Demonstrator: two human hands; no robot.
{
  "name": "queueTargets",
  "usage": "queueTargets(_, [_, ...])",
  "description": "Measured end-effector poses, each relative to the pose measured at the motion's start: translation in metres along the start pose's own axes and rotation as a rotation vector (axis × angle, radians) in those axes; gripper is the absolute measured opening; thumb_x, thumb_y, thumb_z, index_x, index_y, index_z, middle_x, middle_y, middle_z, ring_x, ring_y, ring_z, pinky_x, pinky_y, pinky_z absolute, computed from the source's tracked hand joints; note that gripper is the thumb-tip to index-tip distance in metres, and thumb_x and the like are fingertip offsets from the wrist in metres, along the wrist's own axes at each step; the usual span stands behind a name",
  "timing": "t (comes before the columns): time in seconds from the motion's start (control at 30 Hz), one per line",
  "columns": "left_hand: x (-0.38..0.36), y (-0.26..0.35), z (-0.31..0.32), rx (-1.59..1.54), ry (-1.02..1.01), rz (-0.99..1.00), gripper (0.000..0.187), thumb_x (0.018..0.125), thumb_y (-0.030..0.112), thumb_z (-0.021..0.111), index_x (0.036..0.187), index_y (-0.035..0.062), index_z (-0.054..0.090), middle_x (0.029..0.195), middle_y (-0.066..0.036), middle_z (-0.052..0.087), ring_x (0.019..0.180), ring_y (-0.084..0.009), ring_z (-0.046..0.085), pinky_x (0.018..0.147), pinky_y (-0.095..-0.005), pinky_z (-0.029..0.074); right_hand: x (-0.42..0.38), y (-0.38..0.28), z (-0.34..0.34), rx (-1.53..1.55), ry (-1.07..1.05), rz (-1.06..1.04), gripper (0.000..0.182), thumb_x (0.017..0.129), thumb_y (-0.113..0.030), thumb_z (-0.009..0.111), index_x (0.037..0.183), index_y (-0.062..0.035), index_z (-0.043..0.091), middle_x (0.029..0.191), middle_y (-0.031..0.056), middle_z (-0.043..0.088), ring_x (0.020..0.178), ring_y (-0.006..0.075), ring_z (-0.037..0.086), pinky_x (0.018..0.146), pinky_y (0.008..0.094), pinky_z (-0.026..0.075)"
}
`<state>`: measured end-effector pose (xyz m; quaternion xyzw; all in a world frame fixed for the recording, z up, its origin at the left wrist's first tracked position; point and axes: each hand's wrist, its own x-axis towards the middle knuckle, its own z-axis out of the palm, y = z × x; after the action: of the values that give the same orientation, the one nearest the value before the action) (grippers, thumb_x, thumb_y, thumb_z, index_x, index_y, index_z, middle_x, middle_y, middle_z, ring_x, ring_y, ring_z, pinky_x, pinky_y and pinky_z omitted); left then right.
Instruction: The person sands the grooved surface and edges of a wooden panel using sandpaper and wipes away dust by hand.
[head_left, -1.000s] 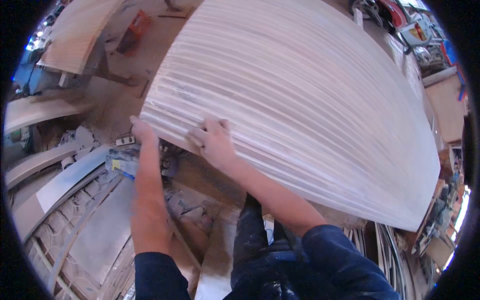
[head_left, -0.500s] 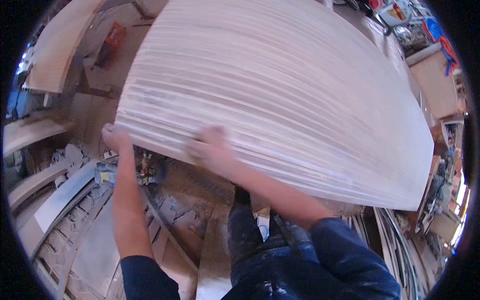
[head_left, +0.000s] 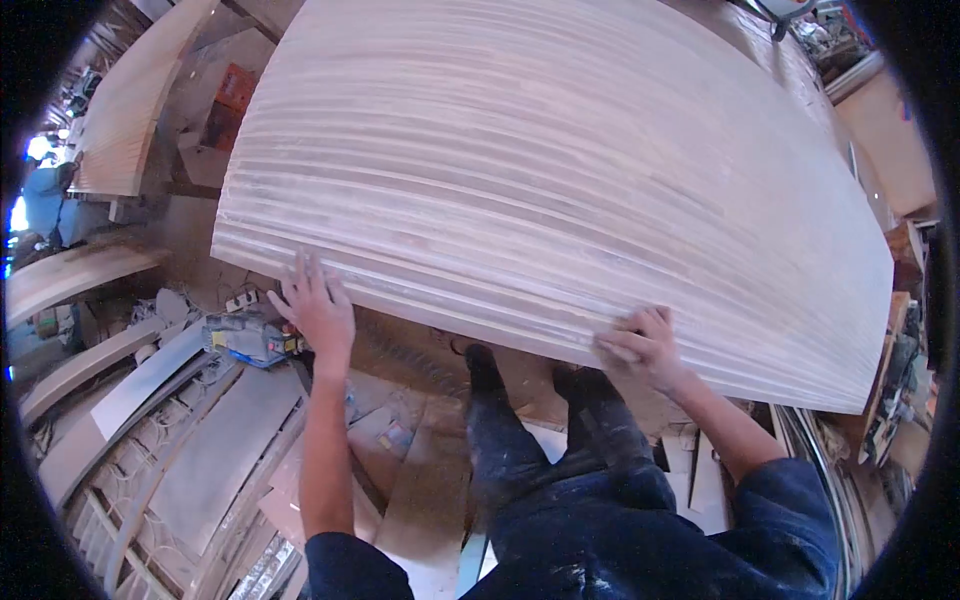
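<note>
Dusty dark trousers (head_left: 510, 440) stand just below the near edge of the pale ribbed panel (head_left: 560, 180), hiding part of the floor there. The left hand (head_left: 320, 310) is open, its fingers spread at that edge towards the panel's left corner. The right hand (head_left: 645, 345) is at the same edge farther right, fingers bent; blur leaves it unclear whether anything sits under them, so its grip cannot be told. Whatever carries the panel is hidden beneath it, and its far side is cut off by the top of the view.

Below the panel's left end, a flat grey sheet (head_left: 220, 450) lies among narrow strips. Nearer that corner rests a power tool (head_left: 250, 338), its right end lost in clutter, with a white power strip (head_left: 242, 300) just behind it. Left of the panel, a pale curved board (head_left: 90, 280) runs into the dark rim. Past the panel's left side shows a red box (head_left: 235, 88), and beyond it a second ribbed panel (head_left: 145, 95), its top cut off. Beside that, a blue shape (head_left: 45, 190) is too indistinct to name.
</note>
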<state>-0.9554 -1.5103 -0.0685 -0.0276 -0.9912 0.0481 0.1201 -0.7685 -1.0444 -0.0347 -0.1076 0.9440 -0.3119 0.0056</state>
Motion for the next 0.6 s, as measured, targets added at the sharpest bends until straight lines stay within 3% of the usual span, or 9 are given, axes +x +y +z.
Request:
queueTargets(0.07, [-0.013, 0.028, -0.009, 0.010, 0.016, 0.004, 0.046, 0.105, 0.032, 0.048, 0.145, 0.0124, 0.055, 0.155, -0.010, 0.048, 0.143, -0.0404, 0.040, 0.120, -0.0648, 0.013, 0.042, -0.015, 0.040, 0.043, 0.118, -0.195, 0.025, 0.081, -0.023, 0.082, 0.106, -0.0240, 0.077, 0.089, 0.0002, 0.059, 0.088, 0.0205, 0.056, 0.083, 0.0395, 0.036])
queueTargets(0.13, [-0.026, 0.056, -0.017, -0.005, 0.025, 0.012, 0.046, 0.105, 0.032, 0.048, 0.145, 0.0117, 0.055, 0.154, -0.010, 0.049, 0.141, -0.0408, 0.041, 0.120, -0.0654, 0.013, 0.101, -0.049, 0.100, 0.133, 0.142, -0.289, 0.031, 0.076, -0.017, 0.077, 0.106, -0.0177, 0.071, 0.099, 0.0069, 0.059, 0.097, 0.0270, 0.057, 0.089, 0.0468, 0.040])
queueTargets(0.17, [-0.031, 0.066, -0.021, 0.004, 0.027, 0.018, 0.046, 0.105, 0.032, 0.048, 0.145, 0.0117, 0.055, 0.154, -0.010, 0.049, 0.141, -0.0408, 0.041, 0.120, -0.0654, 0.013, 0.131, -0.075, 0.122, 0.167, 0.260, -0.303, 0.030, 0.075, -0.015, 0.073, 0.105, -0.0162, 0.069, 0.100, 0.0100, 0.058, 0.099, 0.0305, 0.057, 0.094, 0.0498, 0.041])
queueTargets(0.23, [-0.038, 0.082, -0.028, 0.045, -0.032, 0.004, 0.046, 0.104, 0.032, 0.049, 0.145, 0.0107, 0.055, 0.154, -0.011, 0.049, 0.140, -0.0414, 0.042, 0.120, -0.0659, 0.012, 0.157, -0.091, 0.129, 0.191, 0.200, -0.248, 0.026, 0.078, -0.012, 0.070, 0.104, -0.0162, 0.069, 0.098, 0.0113, 0.057, 0.099, 0.0324, 0.057, 0.095, 0.0502, 0.041])
queueTargets(0.33, [-0.053, 0.113, -0.045, 0.088, -0.110, -0.015, 0.048, 0.103, 0.032, 0.050, 0.146, 0.0107, 0.053, 0.155, -0.012, 0.046, 0.140, -0.0413, 0.042, 0.119, -0.0661, 0.013, 0.119, -0.064, 0.105, 0.220, 0.127, -0.217, 0.025, 0.078, -0.012, 0.070, 0.103, -0.0172, 0.070, 0.098, 0.0105, 0.057, 0.099, 0.0318, 0.057, 0.093, 0.0487, 0.040])
queueTargets(0.43, [-0.080, 0.149, -0.052, 0.033, -0.118, 0.016, 0.049, 0.102, 0.032, 0.051, 0.147, 0.0101, 0.053, 0.157, -0.013, 0.044, 0.141, -0.0415, 0.040, 0.119, -0.0665, 0.013, -0.006, 0.020, 0.011, 0.104, 0.072, -0.148, 0.022, 0.085, -0.020, 0.074, 0.107, -0.0214, 0.075, 0.093, 0.0022, 0.059, 0.092, 0.0249, 0.058, 0.090, 0.0460, 0.036])
queueTargets(0.5, [-0.099, 0.175, -0.058, -0.024, -0.106, 0.016, 0.050, 0.102, 0.032, 0.052, 0.147, 0.0093, 0.052, 0.157, -0.013, 0.043, 0.141, -0.0418, 0.040, 0.119, -0.0668, 0.012, -0.062, 0.055, -0.042, 0.100, 0.006, -0.065, 0.023, 0.085, -0.024, 0.076, 0.107, -0.0248, 0.072, 0.093, 0.0019, 0.060, 0.094, 0.0240, 0.058, 0.088, 0.0458, 0.038])
queueTargets(0.6, [-0.121, 0.210, -0.065, -0.121, -0.091, 0.022, 0.051, 0.101, 0.031, 0.053, 0.147, 0.0078, 0.052, 0.157, -0.014, 0.043, 0.141, -0.0425, 0.039, 0.119, -0.0676, 0.011, -0.048, 0.043, -0.033, 0.111, -0.012, -0.072, 0.022, 0.086, -0.024, 0.075, 0.107, -0.0236, 0.072, 0.094, 0.0024, 0.060, 0.095, 0.0248, 0.058, 0.089, 0.0454, 0.038])
